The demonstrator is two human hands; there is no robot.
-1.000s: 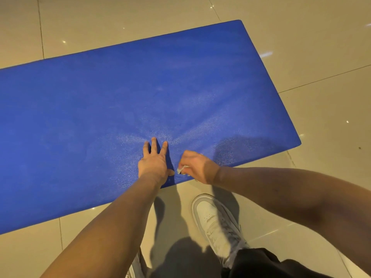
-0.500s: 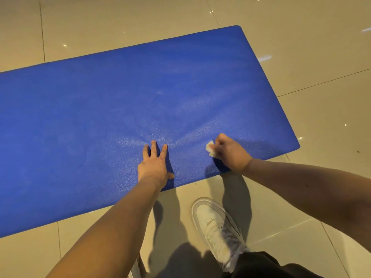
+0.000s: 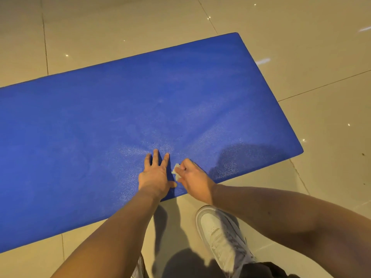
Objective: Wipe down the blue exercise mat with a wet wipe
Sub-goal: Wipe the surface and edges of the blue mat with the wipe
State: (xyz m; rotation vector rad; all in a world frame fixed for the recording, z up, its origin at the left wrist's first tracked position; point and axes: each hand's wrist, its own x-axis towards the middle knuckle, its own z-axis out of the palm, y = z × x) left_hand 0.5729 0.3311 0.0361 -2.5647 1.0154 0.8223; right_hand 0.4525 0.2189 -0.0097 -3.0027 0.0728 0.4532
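**Wipe held in your right hand, at the near edge of the mat**

Your right hand [image 3: 193, 178] has its fingers curled round a small white wet wipe [image 3: 176, 170]. The wipe sticks out from the fingertips toward your left hand [image 3: 154, 177]. Under this grip lies the blue exercise mat [image 3: 100, 127], and the grip is close to the mat's near edge. From the grip the mat runs far to the left and a shorter way to the right. Your left hand lies flat on the mat just beside the wipe, fingers straight and spread, holding nothing. Nearer to you than the grip, off the mat, a white sneaker [image 3: 218, 233] stands on the beige tiled floor [image 3: 321, 77].
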